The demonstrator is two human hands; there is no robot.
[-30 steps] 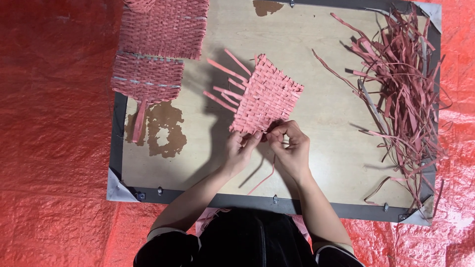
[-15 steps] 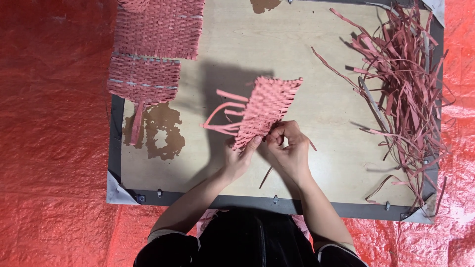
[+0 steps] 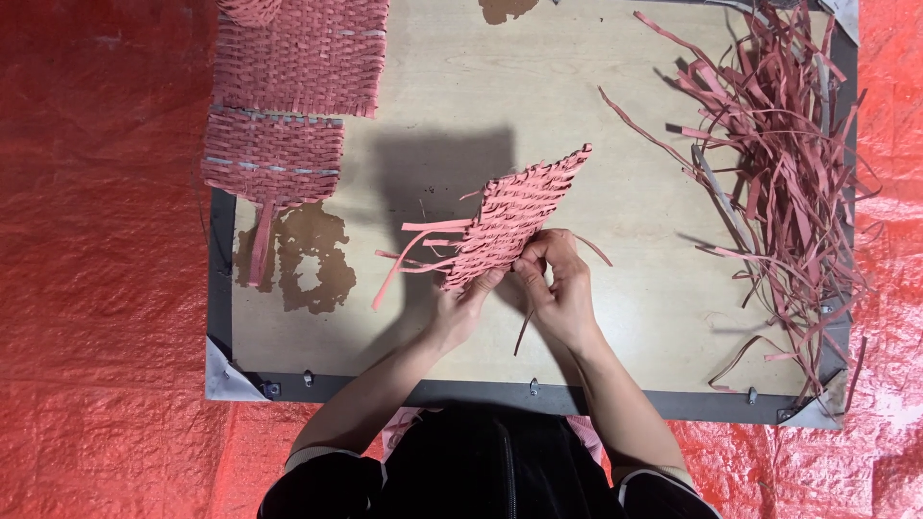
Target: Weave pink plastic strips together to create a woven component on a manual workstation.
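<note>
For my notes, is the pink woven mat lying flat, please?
No: the pink woven mat is tilted off the wooden board, pinched by both hands.

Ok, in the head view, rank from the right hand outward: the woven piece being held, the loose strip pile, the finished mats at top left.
1. woven piece, held at the right hand.
2. loose strip pile, at the board's right side.
3. finished mats, at the far top left.

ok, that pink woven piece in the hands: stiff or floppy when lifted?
Probably semi-stiff: the woven piece is pinched only at its lower edge by the left hand and right hand, yet its far corner stands up without drooping. Its loose strip ends curl and sag, so those look floppy. Likely light, being thin strips.
</note>
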